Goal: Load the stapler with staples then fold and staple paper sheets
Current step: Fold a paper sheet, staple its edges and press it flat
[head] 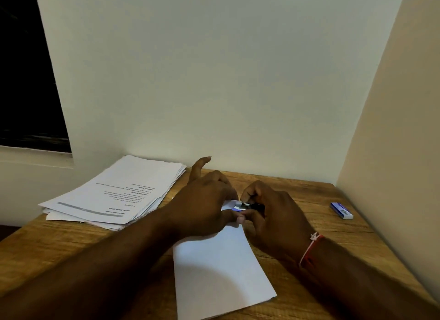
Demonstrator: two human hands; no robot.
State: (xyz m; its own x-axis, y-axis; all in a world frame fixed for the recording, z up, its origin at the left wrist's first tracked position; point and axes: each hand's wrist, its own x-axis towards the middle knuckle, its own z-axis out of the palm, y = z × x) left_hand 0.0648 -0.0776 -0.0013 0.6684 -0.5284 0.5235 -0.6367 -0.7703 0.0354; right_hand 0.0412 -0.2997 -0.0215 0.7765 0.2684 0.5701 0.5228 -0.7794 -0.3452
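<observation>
Pale walls meet in a corner behind a wooden desk (pixel 309 196), and a dark window (pixel 23 69) fills the upper left. Both hands come together over the far middle of the desk, and everything else is placed around that grip.

The right hand (pixel 276 217) is curled round a small black stapler (pixel 251 206) with a blue end. Its fingers are bent over the top and its thumb is tucked below, so the stapler is firmly grasped. The stapler sits at the far end of a folded white sheet (pixel 219 272). Whether its mouth has closed on the paper is hidden by the fingers.

The left hand (pixel 204 200) is just beside the stapler, on the left. It holds the far end of the same sheet, with the thumb meeting the paper near the stapler's blue end. Its other fingers are curled, except the index finger (pixel 198 165), which sticks up toward the wall.

From the grip, the folded sheet runs back toward the person, lying flat on the desk between the forearms. A red thread bracelet (pixel 309 250) circles the right wrist, just behind the grasping hand.

Well to the right of the grip lies a small blue staple box (pixel 341 210) on the bare wood. To the left of it and slightly farther off, a loose stack of printed papers (pixel 114 196) rests against the wall.
</observation>
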